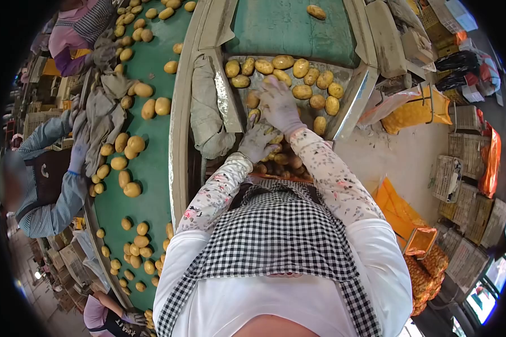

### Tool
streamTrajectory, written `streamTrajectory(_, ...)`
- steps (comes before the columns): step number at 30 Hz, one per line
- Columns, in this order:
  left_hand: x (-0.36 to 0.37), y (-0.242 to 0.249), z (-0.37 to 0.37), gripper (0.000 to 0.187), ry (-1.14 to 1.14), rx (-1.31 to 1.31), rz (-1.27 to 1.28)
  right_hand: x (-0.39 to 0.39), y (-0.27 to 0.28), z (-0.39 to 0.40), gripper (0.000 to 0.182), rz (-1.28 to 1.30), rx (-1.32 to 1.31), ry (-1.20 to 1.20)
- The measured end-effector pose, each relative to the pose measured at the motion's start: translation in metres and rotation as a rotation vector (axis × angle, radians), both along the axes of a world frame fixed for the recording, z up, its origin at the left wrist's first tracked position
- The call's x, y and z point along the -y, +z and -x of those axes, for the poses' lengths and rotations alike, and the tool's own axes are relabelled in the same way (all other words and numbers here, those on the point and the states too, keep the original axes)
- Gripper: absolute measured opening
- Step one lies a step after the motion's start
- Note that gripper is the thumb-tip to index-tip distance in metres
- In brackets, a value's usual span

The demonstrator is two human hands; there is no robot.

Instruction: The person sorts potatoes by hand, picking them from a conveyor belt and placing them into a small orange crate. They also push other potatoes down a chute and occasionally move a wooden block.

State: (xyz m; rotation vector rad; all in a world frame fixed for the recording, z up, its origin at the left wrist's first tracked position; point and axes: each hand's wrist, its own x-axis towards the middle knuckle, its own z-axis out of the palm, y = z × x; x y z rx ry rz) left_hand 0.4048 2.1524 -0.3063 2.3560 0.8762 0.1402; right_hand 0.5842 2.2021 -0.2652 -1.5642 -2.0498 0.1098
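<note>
Both my hands wear pale, soiled gloves over the metal chute [347, 104] at the end of a green belt. My right hand [279, 108] lies on several potatoes, fingers spread and pointing up the chute; a potato [282, 76] shows just beyond its fingertips. Lower and to the left, my left hand [257, 144] rests with fingers apart beside a potato [253, 114] and touches others partly hidden under it. Loose potatoes [302, 91] cover the chute to the right of my hands. Below my hands, more potatoes [281, 159] are heaped in shadow near my apron.
To the left runs a wide green conveyor [157, 132] with scattered potatoes; co-workers in gloves stand along its far side. A grey cloth bundle [208, 106] lies on the chute's left side. At right are an orange bag [419, 112], plastic crates [448, 178] and a full net sack [427, 275].
</note>
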Motion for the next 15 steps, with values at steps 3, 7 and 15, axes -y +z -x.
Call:
streamTrajectory(3,0.000,0.002,-0.002,0.045,0.018,0.179,-0.203,0.028,-0.013,-0.024,0.027,0.043,0.049,-0.088)
streamTrajectory(7,-0.008,0.002,-0.007,0.051,0.041,0.190,-0.373,0.055,-0.024,-0.038,0.032,0.157,-0.335,-0.120)
streamTrajectory(15,-0.040,0.021,-0.044,0.057,0.027,0.095,-0.401,0.015,0.005,-0.083,0.058,0.052,0.124,-0.673)
